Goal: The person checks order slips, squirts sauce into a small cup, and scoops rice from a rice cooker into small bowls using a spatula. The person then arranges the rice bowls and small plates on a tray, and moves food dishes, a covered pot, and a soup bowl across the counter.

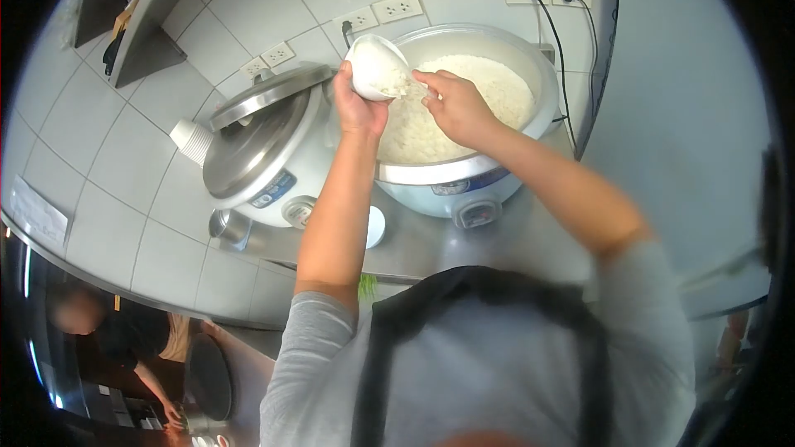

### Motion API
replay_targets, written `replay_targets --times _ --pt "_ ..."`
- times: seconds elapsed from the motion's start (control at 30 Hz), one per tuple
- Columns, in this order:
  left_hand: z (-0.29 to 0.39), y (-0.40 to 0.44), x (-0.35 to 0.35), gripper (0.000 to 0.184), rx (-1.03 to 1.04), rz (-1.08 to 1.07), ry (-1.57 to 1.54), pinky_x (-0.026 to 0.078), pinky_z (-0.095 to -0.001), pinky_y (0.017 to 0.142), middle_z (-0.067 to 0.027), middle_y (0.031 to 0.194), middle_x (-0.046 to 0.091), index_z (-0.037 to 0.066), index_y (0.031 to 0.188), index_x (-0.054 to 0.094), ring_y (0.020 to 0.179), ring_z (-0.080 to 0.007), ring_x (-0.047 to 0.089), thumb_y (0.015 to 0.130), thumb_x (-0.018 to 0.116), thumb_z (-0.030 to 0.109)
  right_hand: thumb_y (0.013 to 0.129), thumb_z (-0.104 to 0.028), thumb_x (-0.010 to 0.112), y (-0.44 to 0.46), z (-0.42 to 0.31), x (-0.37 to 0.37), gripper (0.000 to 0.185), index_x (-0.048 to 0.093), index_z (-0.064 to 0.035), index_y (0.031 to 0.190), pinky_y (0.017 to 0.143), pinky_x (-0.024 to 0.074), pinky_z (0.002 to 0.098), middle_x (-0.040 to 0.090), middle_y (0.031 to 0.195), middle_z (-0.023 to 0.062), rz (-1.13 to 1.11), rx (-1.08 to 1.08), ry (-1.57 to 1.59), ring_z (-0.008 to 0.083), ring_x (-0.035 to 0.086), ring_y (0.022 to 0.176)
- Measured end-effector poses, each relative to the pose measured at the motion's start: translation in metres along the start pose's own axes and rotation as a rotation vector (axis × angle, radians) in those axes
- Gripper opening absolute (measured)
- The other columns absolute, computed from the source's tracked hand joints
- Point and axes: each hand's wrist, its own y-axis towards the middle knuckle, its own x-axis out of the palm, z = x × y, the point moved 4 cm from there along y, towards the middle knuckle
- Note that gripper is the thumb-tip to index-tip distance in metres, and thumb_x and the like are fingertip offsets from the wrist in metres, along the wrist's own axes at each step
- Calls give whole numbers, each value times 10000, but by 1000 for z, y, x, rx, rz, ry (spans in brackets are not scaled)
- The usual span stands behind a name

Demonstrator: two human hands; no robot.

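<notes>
My left hand (362, 108) grips a white bowl (370, 58), tilted so that its mouth faces the right. Some cooked rice (387, 79) shows inside it, near the lower rim. At the bowl's right side, my right hand (457, 108) is closed around a thin pale rice paddle (421, 89), mostly hidden by the fingers and hard to make out against the rice. Both hands are above a large open rice cooker (464, 167), whose pot holds a broad mass of white rice (489, 87).
Left of it stands a second rice cooker (319, 141) with metal lids (273, 99) leaning on top. Stacked white cups (192, 141), a metal container (229, 225) and a white bowl (376, 227) are nearby. Power cords (563, 58) hang at right. Another person (141, 331) works at lower left.
</notes>
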Motion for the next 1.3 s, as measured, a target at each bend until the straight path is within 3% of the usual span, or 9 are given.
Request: replay_targets --times 0.1,0.2,0.43,0.63,0.77,0.87,1.03,1.13,1.3 --pt "-3 -1 -4 536 -2 -33 7 385 -524 889 -104 1263 478 117 1226 465 1128 -318 473 851 331 477 807 -44 559 14 21 -12 414 547 -113 1214 691 444 335 539 827 115 -268 307 145 242 533 717" --pt "-1 -12 3 548 -94 -21 -24 386 -524 887 -102 1271 472 133 1243 445 1127 -322 475 878 309 518 803 -49 562 25 8 -46 424 557 -148 1215 673 454 331 534 825 101 -147 -3 -199 234 532 709" --pt "-9 -17 1 586 -130 46 -37 383 -537 869 -105 1288 458 153 1260 423 1143 -339 458 895 263 583 820 -91 567 6 -3 -28 470 527 -300 1239 634 466 343 510 895 47 -66 -192 -621 210 550 746" --pt "-8 -29 2 608 -179 2 -159 488 -440 753 -140 1268 443 123 1269 404 1047 -350 506 899 231 574 826 -91 536 24 2 -51 445 554 -324 1205 627 486 330 502 878 12 -81 -225 -372 174 548 815" --pt "-13 -26 -8 617 -337 -49 -221 536 -361 618 -179 1171 501 84 1244 433 906 -380 562 887 270 560 804 -69 555 21 -3 -48 485 554 -352 1198 615 474 313 501 871 0 -135 -361 -479 168 544 796" --pt "-20 -25 -4 782 -370 -119 -224 535 -376 629 -180 1204 494 100 1272 405 891 -430 560 844 139 698 779 -54 568 26 7 -41 520 552 -360 1199 607 467 302 504 866 -6 -135 -439 -527 163 542 787" --pt "-20 -24 -6 821 -407 -194 -273 543 -384 628 -185 1179 514 89 1264 417 872 -417 571 822 146 726 750 -37 576 41 -2 -68 535 575 -362 1175 597 463 291 524 850 0 -24 -377 -258 180 538 722" --pt "-14 -27 -1 840 -333 -99 -336 544 -372 628 -195 1177 516 83 1271 412 870 -408 580 814 149 737 721 5 604 23 -7 -78 488 623 -257 1134 609 464 296 527 835 30 -51 -604 -421 186 541 712" --pt "-20 -27 -4 838 -440 -179 -250 538 -353 603 -222 1156 523 55 1277 411 845 -385 597 826 165 717 719 -10 607 24 -1 -72 534 607 -343 1137 591 471 306 534 806 18 111 -661 -476 191 543 699"
